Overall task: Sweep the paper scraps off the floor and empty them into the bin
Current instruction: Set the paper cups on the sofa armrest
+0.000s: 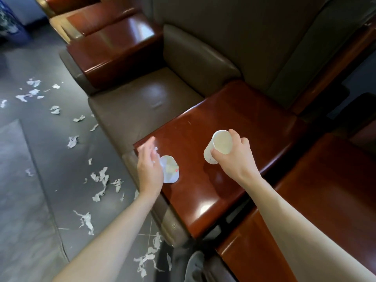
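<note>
On the shiny brown bench (223,200) between the soft seats, I see my two hands at work. My right hand (234,157) holds a white paper cup (218,147), with fingers and thumb curled round it. The cup is tipped so its open mouth faces up at me, and it looks empty inside. My left hand (149,169) is next to a squashed flat cup (172,170) that lies on the bench. That hand is blurry. A small white bit shows by its fingers, but I cannot tell if it pinches that bit or just touches it. The paper scraps (100,180) are all down on the grey floor (26,190), left of the seats, some close to me and some far off. None look swept yet, and I see no broom. A blue thing (10,23) far away at the top left may be the bin, but I cannot be sure. I think the step now is to clear the cups first. To do it well, I should grip the flat cup by its edge, hold the other cup steady, and carry both in one go.
</note>
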A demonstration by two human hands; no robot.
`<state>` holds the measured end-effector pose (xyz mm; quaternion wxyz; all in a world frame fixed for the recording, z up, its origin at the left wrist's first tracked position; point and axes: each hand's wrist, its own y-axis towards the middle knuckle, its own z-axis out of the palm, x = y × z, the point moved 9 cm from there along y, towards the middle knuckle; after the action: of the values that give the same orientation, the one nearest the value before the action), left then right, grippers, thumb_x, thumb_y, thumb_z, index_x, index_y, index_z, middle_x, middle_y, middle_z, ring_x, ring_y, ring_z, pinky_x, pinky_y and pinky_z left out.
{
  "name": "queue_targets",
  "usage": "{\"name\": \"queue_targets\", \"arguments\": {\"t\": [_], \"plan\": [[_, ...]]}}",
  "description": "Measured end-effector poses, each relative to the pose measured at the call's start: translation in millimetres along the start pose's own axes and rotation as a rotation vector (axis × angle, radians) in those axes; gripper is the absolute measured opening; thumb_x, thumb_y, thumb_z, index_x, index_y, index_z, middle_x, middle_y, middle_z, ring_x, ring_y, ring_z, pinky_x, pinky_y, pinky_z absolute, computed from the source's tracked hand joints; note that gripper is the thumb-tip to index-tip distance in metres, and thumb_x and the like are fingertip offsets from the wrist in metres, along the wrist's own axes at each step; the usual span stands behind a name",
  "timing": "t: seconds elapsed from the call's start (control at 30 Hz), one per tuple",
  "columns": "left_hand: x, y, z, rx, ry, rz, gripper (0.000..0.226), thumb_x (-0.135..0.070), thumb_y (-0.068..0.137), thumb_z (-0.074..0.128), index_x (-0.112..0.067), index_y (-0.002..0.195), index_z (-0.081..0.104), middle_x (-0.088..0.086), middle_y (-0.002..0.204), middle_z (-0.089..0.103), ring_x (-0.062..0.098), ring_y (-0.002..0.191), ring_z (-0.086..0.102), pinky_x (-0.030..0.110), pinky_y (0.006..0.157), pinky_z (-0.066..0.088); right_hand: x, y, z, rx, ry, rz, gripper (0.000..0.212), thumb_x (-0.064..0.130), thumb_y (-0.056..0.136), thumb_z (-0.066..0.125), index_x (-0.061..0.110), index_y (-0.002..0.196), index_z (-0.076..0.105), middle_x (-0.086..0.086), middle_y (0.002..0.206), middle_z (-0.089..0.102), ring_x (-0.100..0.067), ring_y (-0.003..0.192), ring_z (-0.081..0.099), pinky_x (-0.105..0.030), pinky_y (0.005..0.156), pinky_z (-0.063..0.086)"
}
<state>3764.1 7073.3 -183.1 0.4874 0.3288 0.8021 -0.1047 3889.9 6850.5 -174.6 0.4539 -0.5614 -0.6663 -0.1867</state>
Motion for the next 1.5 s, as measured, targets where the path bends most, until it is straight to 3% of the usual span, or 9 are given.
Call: {"name": "queue_targets", "arguments": {"t": [0.07,0.17,0.33,0.4,0.5,0.7,0.93,1.33,1.5], "plan": [[15,-1,21,0.097,0.082,0.003,0.037,-0.003,0.101,0.038,-0.012,0.134,0.054,0.008,0.141,0.049,0.016,0.133,0.043,0.029,0.116,0.02,-1,0,14,0.013,-0.004,-0.003,0.079,0.037,0.085,0.063,0.024,0.15,0.021,-0.003,0.14,0.03,-0.022,0.116,0.045,-0.026,0.085,0.037],[39,-5,48,0.216,0.247,-0.008,0.034,-0.021,0.104,0.037,-0.019,0.13,0.059,0.006,0.149,0.041,0.02,0.143,0.027,0.052,0.117,0.013,-6,2,28,0.024,-0.011,-0.005,0.079,0.037,0.084,0.063,0.025,0.15,0.021,-0.002,0.139,0.031,-0.016,0.107,0.043,-0.026,0.083,0.036],[48,-9,63,0.303,0.459,0.079,0.059,-0.064,0.085,0.051,-0.021,0.126,0.057,0.003,0.146,0.041,0.022,0.136,0.029,0.04,0.096,0.044,-11,7,33,0.0,-0.023,0.012,0.079,0.036,0.084,0.064,0.024,0.15,0.022,-0.004,0.138,0.032,-0.015,0.102,0.041,-0.026,0.082,0.036],[43,-11,66,0.309,0.586,0.159,0.062,-0.06,0.076,0.068,-0.018,0.12,0.054,0.004,0.132,0.048,0.025,0.122,0.039,0.036,0.077,0.05,-11,8,31,-0.011,-0.015,0.024,0.079,0.035,0.083,0.065,0.025,0.149,0.023,-0.004,0.138,0.032,-0.015,0.102,0.041,-0.025,0.081,0.036],[32,-8,63,0.289,0.586,0.215,0.055,-0.049,0.074,0.077,-0.014,0.109,0.053,0.007,0.109,0.052,0.023,0.098,0.047,0.026,0.059,0.042,-8,4,24,-0.032,-0.009,0.036,0.08,0.035,0.084,0.066,0.026,0.15,0.022,-0.004,0.141,0.03,-0.015,0.104,0.042,-0.025,0.079,0.037],[-49,15,54,0.254,0.369,0.2,0.049,-0.053,0.077,0.073,-0.018,0.104,0.05,0.0,0.102,0.052,0.013,0.092,0.047,0.022,0.061,0.039,6,-18,-35,-0.144,0.013,0.088,0.081,0.033,0.085,0.066,0.028,0.15,0.02,-0.003,0.142,0.03,-0.013,0.103,0.04,-0.024,0.081,0.035],[-199,-18,93,0.481,0.223,0.361,0.042,-0.04,0.081,0.073,-0.019,0.109,0.05,-0.001,0.11,0.051,0.013,0.099,0.046,0.027,0.068,0.045,10,-97,-145,-0.338,0.06,0.193,0.085,0.038,0.083,0.067,0.029,0.152,0.018,-0.001,0.142,0.03,-0.019,0.125,0.041,-0.025,0.094,0.034],[-392,-361,116,0.957,0.077,1.0,0.039,-0.027,0.084,0.067,-0.011,0.116,0.053,0.008,0.117,0.051,0.026,0.107,0.044,0.032,0.067,0.039,-95,-425,-306,-0.891,0.029,0.481,0.086,0.031,0.077,0.079,0.014,0.146,0.031,-0.008,0.137,0.042,-0.021,0.123,0.045,-0.02,0.09,0.033],[-402,-556,74,1.13,0.028,1.15,0.048,-0.03,0.085,0.066,-0.013,0.127,0.05,0.006,0.121,0.049,0.025,0.112,0.042,0.038,0.069,0.045,-166,-601,-317,-0.983,0.088,0.626,0.086,0.029,0.078,0.075,0.015,0.148,0.027,-0.011,0.134,0.038,-0.028,0.126,0.04,-0.035,0.105,0.038]]}}
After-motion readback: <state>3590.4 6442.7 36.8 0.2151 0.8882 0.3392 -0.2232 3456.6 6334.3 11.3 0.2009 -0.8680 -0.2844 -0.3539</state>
